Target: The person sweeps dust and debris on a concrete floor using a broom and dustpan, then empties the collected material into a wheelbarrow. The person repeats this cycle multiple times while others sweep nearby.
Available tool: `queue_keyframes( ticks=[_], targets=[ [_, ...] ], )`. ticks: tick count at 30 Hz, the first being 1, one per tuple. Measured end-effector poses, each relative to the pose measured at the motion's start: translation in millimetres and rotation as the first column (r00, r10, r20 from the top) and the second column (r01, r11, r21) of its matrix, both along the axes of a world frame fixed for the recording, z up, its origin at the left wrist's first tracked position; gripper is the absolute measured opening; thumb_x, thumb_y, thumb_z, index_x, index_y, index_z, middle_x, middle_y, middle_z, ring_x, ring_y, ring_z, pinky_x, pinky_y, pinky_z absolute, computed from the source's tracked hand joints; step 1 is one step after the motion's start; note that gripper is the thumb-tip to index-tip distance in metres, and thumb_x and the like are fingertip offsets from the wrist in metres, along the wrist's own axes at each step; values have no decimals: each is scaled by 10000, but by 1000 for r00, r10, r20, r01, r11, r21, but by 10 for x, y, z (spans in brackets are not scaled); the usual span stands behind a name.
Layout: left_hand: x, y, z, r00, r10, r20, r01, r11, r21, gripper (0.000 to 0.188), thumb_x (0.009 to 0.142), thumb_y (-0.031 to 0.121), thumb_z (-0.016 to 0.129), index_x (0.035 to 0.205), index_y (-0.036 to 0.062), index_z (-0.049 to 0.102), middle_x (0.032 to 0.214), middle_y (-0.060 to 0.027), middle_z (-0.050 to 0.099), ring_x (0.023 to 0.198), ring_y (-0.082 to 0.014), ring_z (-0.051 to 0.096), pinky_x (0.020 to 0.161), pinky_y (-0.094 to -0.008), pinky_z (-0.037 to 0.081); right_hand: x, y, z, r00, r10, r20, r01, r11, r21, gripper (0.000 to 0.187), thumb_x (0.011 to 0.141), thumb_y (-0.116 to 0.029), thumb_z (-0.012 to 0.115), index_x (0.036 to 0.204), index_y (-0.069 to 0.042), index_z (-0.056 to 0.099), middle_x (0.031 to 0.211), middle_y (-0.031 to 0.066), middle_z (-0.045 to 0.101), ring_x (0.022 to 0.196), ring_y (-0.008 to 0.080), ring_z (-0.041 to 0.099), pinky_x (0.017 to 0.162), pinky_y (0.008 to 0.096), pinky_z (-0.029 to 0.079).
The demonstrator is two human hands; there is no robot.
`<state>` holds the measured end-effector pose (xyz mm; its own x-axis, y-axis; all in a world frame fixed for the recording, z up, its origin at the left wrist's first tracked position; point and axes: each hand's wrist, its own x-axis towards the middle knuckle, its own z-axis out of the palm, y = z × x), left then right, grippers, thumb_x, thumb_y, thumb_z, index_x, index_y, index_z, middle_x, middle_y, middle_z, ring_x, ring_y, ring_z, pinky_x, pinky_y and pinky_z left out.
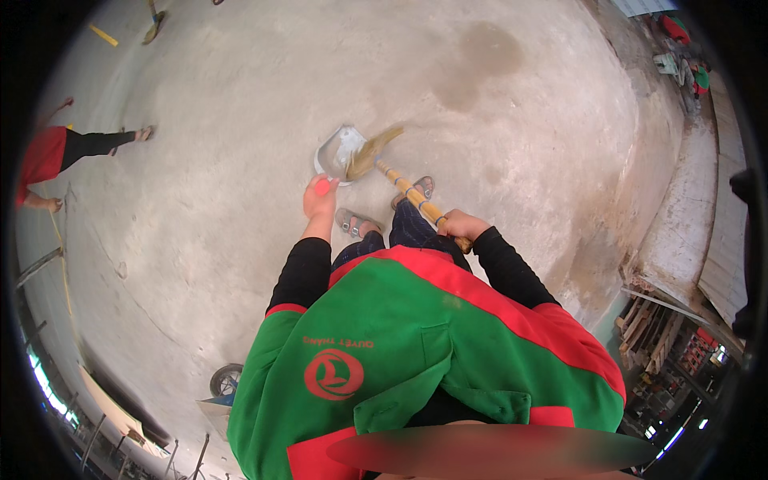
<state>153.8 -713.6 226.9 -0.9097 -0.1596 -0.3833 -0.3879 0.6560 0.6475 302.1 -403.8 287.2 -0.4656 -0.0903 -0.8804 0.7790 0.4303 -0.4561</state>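
Your left hand [320, 198] fingers wrapped round red handle [323, 188] of grey dustpan [338, 152]; pan rests on concrete floor [240, 120] just ahead of your sandalled feet [356, 224]. Your right hand [462, 227] clenched round yellow broom pole [412, 194], pole slanting up-left across your body. Straw broom head [370, 154] lies in pan mouth, touching it. Dark damp patch [472, 68] on floor beyond. Another person [60, 156] in red and black stands well apart at left. Stacked timber [652, 324] at right edge.
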Motion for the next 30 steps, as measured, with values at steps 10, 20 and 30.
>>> queue_keyframes(
  ticks=[10,20,30],
  targets=[
    [36,-228,62,979,182,-93,-168,975,143,287,700,210,739,921,71,622,837,-66,640,769,-164,597,720,-294,468,288,421,1241,981,-196,11,196,980,30,269,599,-61,628,849,4,553,590,35,502,481,125,498,425,272,398],
    [120,-279,2,961,205,-185,-172,968,181,262,690,165,747,870,37,606,808,-77,630,748,-171,588,724,-291,467,-72,942,481,899,407,-163,-139,616,775,191,686,-89,549,848,-3,602,806,218,620,784,360,610,685,431,490],
    [199,-327,-10,990,107,-92,-89,980,176,321,687,193,741,946,49,618,904,-101,648,864,-218,611,786,-311,464,-256,-239,-477,813,576,-87,-384,643,663,237,771,-180,505,904,-11,603,830,182,644,798,327,634,683,416,505]
  ],
)
